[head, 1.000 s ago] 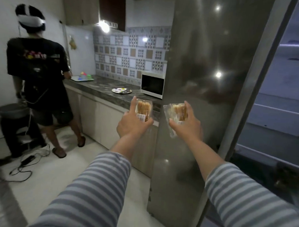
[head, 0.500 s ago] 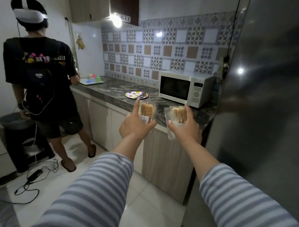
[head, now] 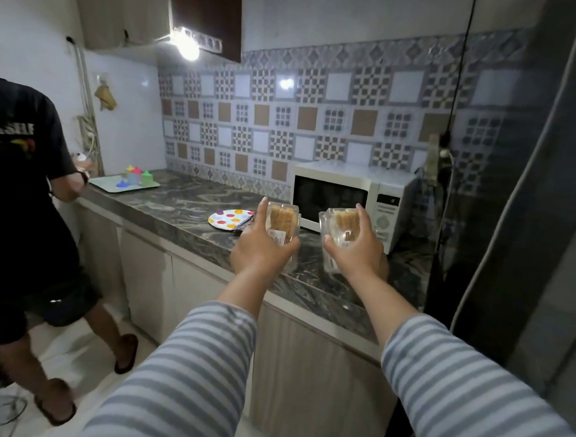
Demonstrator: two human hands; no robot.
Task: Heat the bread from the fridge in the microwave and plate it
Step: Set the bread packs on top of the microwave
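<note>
We hold both arms out in front of us, in grey striped sleeves, over the front edge of the dark marbled counter (head: 188,210). Our left hand (head: 260,250) is wrapped around a clear pack of bread (head: 281,223), with the thumb up along its left side and the brown slices standing upright inside. Our right hand (head: 358,251) grasps a second pack of bread (head: 340,225) in the same way, fingers over the top and right side. The two packs are just beside each other but apart, and both are in the air above the counter, not resting on it.

Behind the packs, at the right end of the counter against the tiled wall, stands the white microwave (head: 350,194) with its dark door closed. To the left of our left hand, near the front edge, lies a plate with coloured dots (head: 229,218) (something dark lies at its right rim, too small for us to tell what). At the far left corner of the counter there is a pale tray (head: 123,183) with small coloured cups on it. Another person in a black shirt (head: 21,173) stands at this left end, turned to the counter. The dark fridge side (head: 499,194) closes the counter on the right.
</note>
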